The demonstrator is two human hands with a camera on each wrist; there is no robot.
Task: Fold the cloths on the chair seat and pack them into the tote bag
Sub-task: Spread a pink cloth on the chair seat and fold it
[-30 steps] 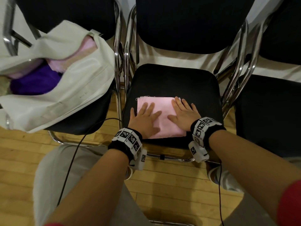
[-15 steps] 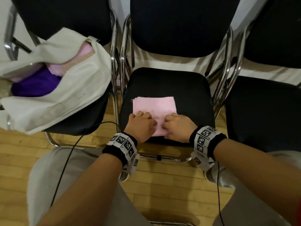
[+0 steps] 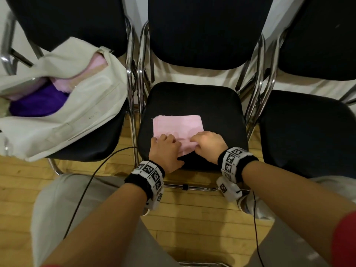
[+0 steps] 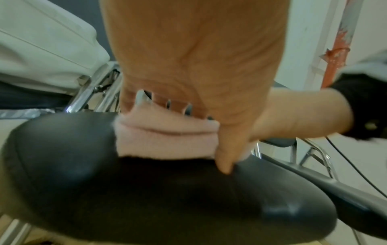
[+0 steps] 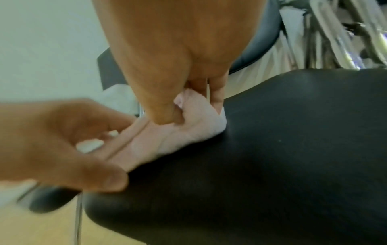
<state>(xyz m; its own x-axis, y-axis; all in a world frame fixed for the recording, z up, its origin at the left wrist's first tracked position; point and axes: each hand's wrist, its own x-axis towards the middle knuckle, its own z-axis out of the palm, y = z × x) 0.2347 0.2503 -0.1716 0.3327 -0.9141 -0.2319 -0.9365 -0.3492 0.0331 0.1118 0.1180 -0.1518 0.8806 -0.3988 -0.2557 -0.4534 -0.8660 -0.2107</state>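
A folded pink cloth is lying on the black seat of the middle chair, towards its front half. Its near edge is being gripped by both hands. The left hand is being held at the cloth's near left corner, with its fingers curled down onto the fabric; in the left wrist view the thumb is seen pressed down beside the cloth's folded edge, touching the seat. The right hand is being held at the near right part of the cloth, and in the right wrist view a bunched fold of the pink fabric is being pinched between the thumb and the curled fingers. The far edge of the cloth is lying flat and is being left untouched.

On the seat of the chair to the left, a cream tote bag is lying on its side with its mouth open towards the left. Inside it, a purple cloth and another pink cloth are being held. A black cable is being trailed from the left wrist down across the wooden floor.
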